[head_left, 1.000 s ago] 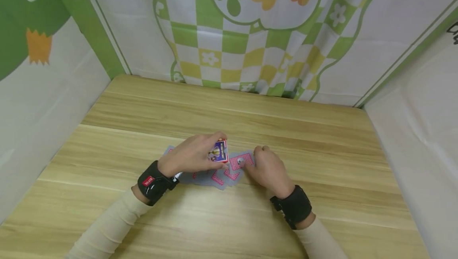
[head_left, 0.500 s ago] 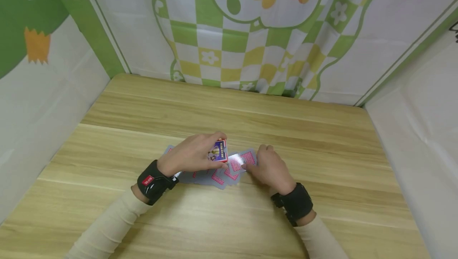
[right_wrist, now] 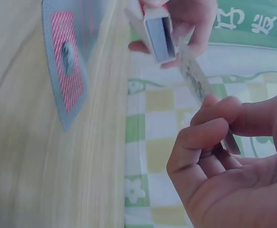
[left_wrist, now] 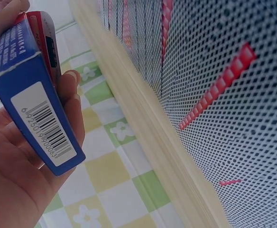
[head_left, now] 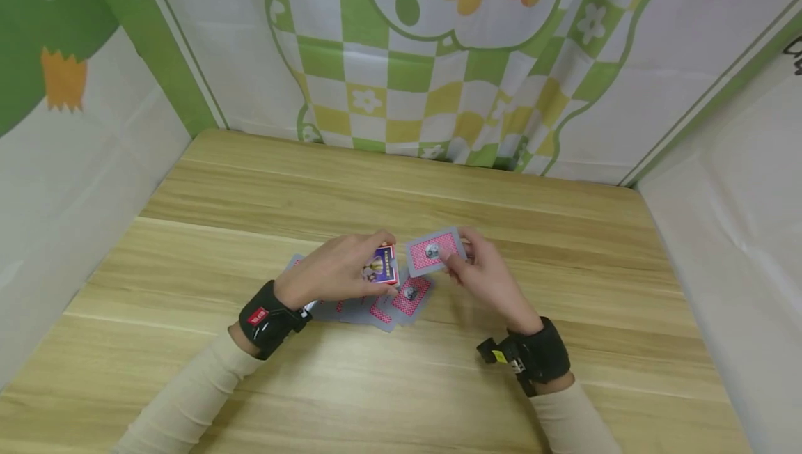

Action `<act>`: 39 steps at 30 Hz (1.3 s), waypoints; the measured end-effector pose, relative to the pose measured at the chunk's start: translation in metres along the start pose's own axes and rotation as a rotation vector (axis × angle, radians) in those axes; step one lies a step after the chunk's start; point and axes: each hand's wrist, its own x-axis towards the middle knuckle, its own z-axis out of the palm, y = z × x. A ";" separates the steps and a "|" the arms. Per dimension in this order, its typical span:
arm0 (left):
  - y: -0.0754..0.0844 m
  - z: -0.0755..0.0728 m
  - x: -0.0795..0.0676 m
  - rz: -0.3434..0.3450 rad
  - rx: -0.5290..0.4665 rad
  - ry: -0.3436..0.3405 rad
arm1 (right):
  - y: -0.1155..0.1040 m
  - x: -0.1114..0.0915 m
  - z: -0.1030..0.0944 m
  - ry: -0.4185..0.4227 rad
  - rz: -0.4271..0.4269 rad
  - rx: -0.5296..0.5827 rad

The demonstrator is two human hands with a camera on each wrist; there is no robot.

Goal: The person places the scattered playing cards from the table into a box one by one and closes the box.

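Observation:
My left hand (head_left: 335,269) grips a small blue and red playing card box (head_left: 382,266). In the left wrist view the box's (left_wrist: 43,118) blue end with a barcode faces the camera. Its other end is open toward the right hand, as the box (right_wrist: 160,40) in the right wrist view shows. Between thumb and curled fingers, my right hand (head_left: 489,276) pinches a playing card (head_left: 432,252), red-patterned back up, raised beside the box. In the right wrist view this card (right_wrist: 195,78) appears nearly edge-on. Below lie several spread cards (head_left: 410,294), backs up, partly hidden by the left hand.
A wood-grain table (head_left: 351,384) carries everything. Behind its far edge hangs a green, yellow and white checkered curtain (head_left: 407,85). White cloth walls stand at the left (head_left: 81,182) and right (head_left: 739,231).
My right hand has lifted a card off the spread, up and slightly right, uncovering another card back beneath. The left hand with the box has stayed nearly still.

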 end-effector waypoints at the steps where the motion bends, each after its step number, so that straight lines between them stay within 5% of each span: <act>1: 0.000 0.000 0.000 -0.001 0.001 0.001 | 0.004 0.001 0.000 -0.004 0.002 0.014; 7: 0.000 0.001 0.001 0.009 0.003 0.008 | 0.002 0.000 0.008 -0.034 0.040 0.042; 16: -0.001 0.003 0.001 0.018 -0.007 0.022 | 0.009 0.001 0.028 0.044 0.074 0.083; 23: -0.001 0.004 0.002 0.041 0.001 0.026 | 0.008 -0.002 0.045 0.046 -0.109 -0.252; 31: -0.001 0.004 0.003 0.059 0.002 0.030 | 0.003 -0.005 0.058 -0.137 -0.306 -0.556; 39: -0.001 0.005 0.002 0.043 -0.008 0.017 | 0.001 -0.010 0.057 -0.246 -0.355 -0.761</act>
